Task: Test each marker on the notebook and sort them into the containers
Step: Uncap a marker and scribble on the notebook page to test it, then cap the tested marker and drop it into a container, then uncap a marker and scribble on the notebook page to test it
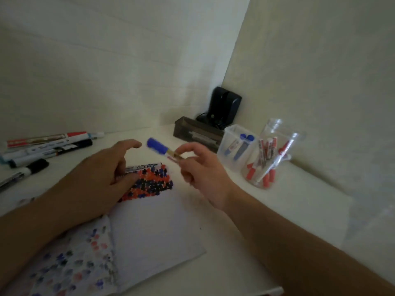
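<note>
Of 2 clear containers at the right of the table [299, 189], the square tub [237, 144] holds blue-capped markers and the round cup [275, 154] holds red ones. The right hand [201, 167] pinches a blue-capped marker [163, 150] above the notebook [154, 221]. The left hand [102, 174], fingers loosely spread, rests on the scribbled page. Untested markers [42, 150] lie far left; a dark box [196, 131] sits behind the tub.

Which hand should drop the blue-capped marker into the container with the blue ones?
Right. The right hand already pinches the blue-capped marker and is nearer the square container of blue markers. The left hand rests on the notebook.
</note>
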The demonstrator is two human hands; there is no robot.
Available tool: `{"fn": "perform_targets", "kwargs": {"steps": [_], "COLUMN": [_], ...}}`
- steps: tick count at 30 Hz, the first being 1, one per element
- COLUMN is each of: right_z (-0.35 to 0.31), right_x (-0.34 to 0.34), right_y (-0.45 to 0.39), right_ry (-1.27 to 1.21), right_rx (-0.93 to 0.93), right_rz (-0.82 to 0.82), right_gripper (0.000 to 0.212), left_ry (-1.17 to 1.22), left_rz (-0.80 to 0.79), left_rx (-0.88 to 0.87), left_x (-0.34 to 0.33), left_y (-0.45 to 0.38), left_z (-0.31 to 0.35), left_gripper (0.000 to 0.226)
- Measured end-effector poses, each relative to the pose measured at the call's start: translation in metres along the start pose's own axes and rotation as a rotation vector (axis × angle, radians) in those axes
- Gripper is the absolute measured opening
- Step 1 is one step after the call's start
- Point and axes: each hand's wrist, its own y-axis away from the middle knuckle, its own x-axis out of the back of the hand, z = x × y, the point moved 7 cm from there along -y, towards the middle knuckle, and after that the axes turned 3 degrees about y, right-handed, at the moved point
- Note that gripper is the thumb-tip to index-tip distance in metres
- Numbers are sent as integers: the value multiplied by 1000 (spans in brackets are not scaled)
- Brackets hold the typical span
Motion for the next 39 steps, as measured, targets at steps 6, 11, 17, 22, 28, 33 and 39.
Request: {"fn": "perform_targets", "kwargs": {"steps": [6,11,17,22,28,33,39], "right_z": [5,-5,-13,-18,-34,-27,-27], "right_x": [101,121,112,41,-37,-40,-22], "right_y": [7,8,1,-10,-25,-33,-25], "right_ry": [-677,-719,-481,48,785,551,-107], "right_rx": [-151,-188,-81,46,356,420,331], "right_rz": [639,679,592,197,-5,119,84], "right_gripper": [18,26,60,44,54,23,30], "left_ry": [-171,-195,-333,-274,-227,-158,-84], "left_rz": [-55,-93,-155,-112,71,89,-14], "left_rx": [31,157,357,336,132,40,-18], "left_x": [-5,-3,-10,-8,5,11,8], "left_y": [3,3,-3,-6,-8,-7,-6], "left_z": [-7,-16,-39,-39,-12,2,13], "left_gripper": [33,44,51,28,11,13,28]}}
